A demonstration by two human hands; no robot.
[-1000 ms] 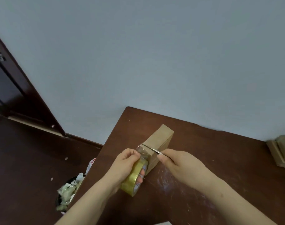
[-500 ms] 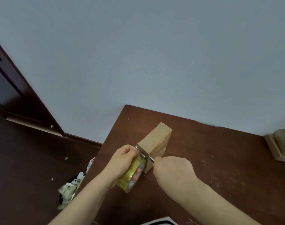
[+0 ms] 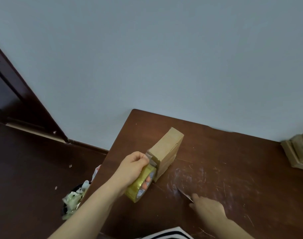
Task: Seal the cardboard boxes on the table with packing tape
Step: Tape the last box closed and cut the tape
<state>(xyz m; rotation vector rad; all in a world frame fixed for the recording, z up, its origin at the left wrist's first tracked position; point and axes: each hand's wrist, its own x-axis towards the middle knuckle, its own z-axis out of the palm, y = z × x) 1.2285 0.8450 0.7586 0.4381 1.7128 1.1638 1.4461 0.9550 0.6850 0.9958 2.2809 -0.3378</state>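
Scratched dark-brown bench (image 3: 233, 161) meets a pale blue-grey wall (image 3: 164, 57). Nearest, the right hand (image 3: 207, 208) rests low on the bench with a thin blade (image 3: 184, 194) at its fingertips; whether the fingers pinch the blade or only touch it, I cannot tell. Left of it and farther off, the left hand (image 3: 132, 167) has its fingers clenched round the tape roll (image 3: 138, 188), which is lifted against the near end of the cardboard box (image 3: 166, 149). The box stands on a narrow side near the bench's left edge, with a loose tape tail (image 3: 150, 156) at its near top corner. Pressing that tail down one-handed could tip the narrow box, or the tail could fold onto itself and wrinkle.
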